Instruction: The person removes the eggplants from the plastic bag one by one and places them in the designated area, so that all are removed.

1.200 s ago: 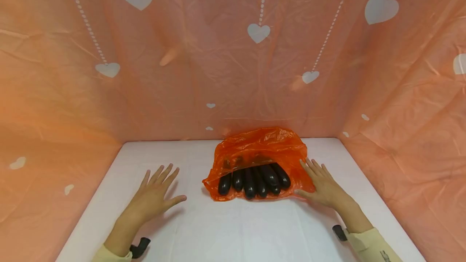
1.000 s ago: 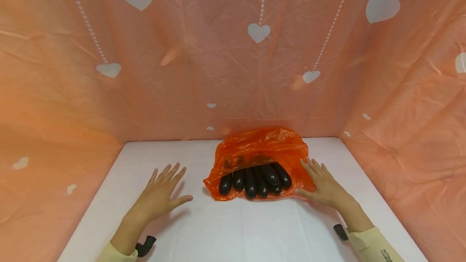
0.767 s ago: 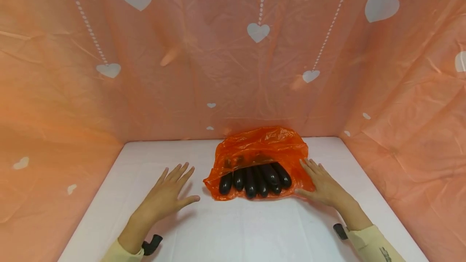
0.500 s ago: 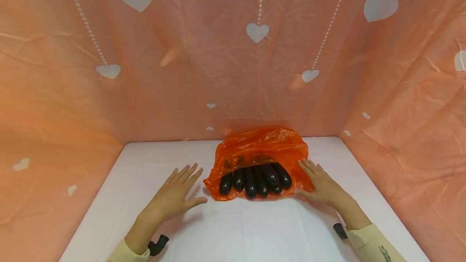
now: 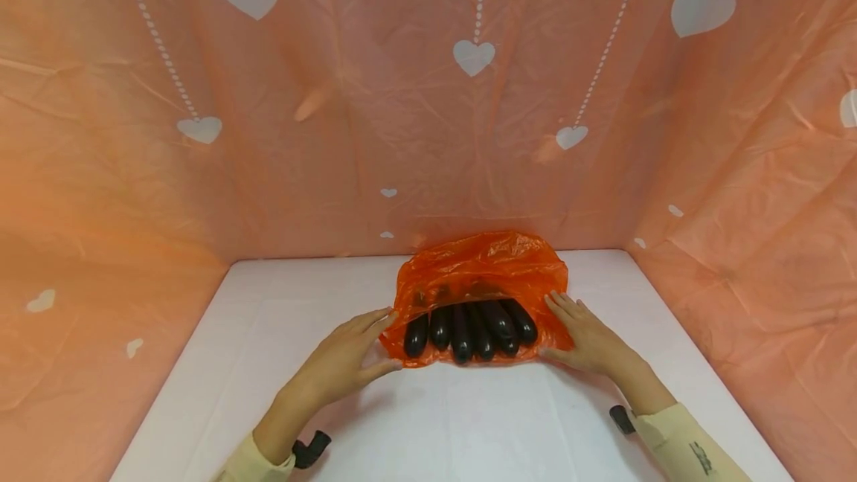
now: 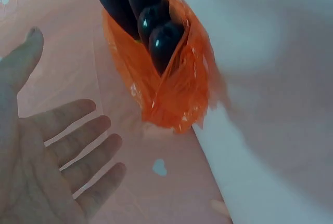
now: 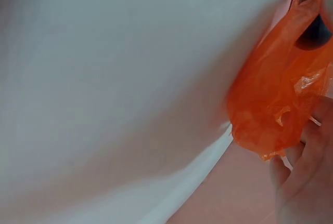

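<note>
An orange plastic bag lies at the back of the table with its mouth facing me. Several dark, glossy eggplants poke out of it, their far ends covered by the film. My left hand has its fingertips right at the bag's left edge, thumb spread. In the left wrist view that hand shows a bare palm with extended fingers beside the bag. My right hand is at the bag's right edge, fingers loosely extended. The right wrist view has its fingers against the orange film.
A white cloth covers the table. Peach-coloured sheeting with white hearts hangs behind it and at both sides. A black wrist mount sits by the left sleeve, and another black mount by the right.
My left hand has moved right across the table to the bag's left edge. The right hand has stayed at the right edge with barely any shift. Bag and eggplants lie as before.
</note>
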A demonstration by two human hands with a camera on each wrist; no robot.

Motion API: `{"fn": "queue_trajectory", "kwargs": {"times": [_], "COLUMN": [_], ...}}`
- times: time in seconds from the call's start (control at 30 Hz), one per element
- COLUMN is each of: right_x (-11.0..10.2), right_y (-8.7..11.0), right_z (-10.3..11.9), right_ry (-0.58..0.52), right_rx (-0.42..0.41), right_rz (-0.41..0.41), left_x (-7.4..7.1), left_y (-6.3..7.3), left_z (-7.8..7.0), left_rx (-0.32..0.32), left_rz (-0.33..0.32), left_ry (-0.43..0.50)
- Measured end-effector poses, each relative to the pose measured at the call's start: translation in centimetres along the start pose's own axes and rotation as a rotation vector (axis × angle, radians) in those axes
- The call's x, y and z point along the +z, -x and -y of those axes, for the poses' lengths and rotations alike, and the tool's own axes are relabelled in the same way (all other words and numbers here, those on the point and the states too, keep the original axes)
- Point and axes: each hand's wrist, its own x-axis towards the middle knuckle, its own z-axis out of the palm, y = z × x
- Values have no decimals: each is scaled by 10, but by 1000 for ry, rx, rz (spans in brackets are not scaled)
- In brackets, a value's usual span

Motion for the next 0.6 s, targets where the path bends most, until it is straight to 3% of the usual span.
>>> {"fn": "queue_trajectory", "kwargs": {"times": [0.6], "right_x": [2], "right_y": [-1], "right_z": [-1], "right_ry": [14], "right_rx": [-6], "right_rz": [22], "left_x": [24], "left_y": [-25], "left_z": [-16], "left_rx": [-27], "left_rz": [-9], "left_ry": [146]}}
